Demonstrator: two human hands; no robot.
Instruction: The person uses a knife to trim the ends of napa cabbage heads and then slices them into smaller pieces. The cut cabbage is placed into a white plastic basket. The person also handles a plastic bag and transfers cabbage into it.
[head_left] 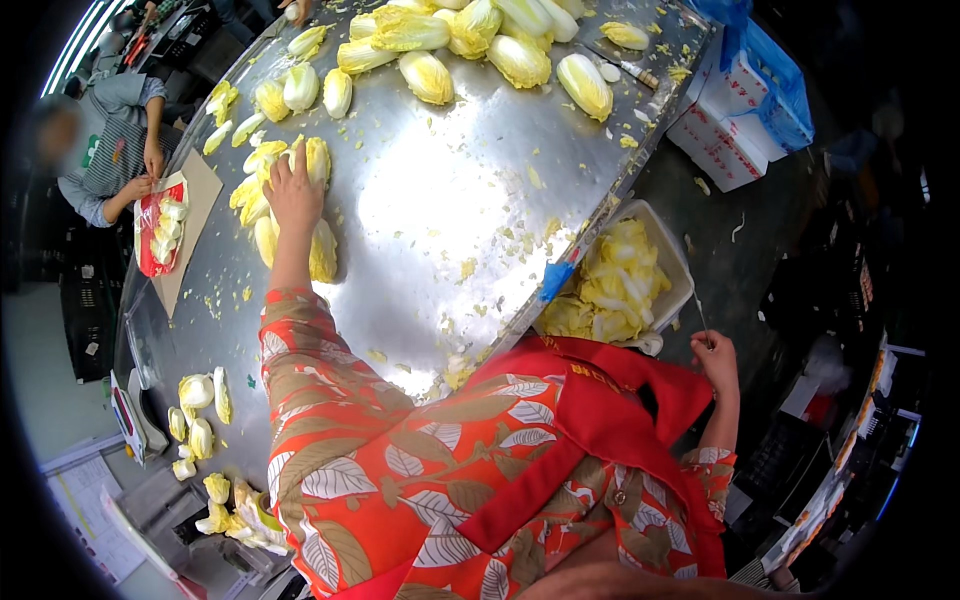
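My left hand reaches across the metal table onto a small group of yellow-white napa cabbages. Its fingers are spread and rest on the cabbages without closing round one. Out to the right, beyond the table edge, my right hand is closed on a thin knife that points up and away, seen nearly edge-on. Between that hand and the table stands a white bin heaped with loose yellow cabbage leaves.
More napa cabbages are piled at the table's far side. A wooden-handled knife lies far right, near white boxes. At left, a co-worker handles a red bag of cabbages. Leaf scraps litter the table.
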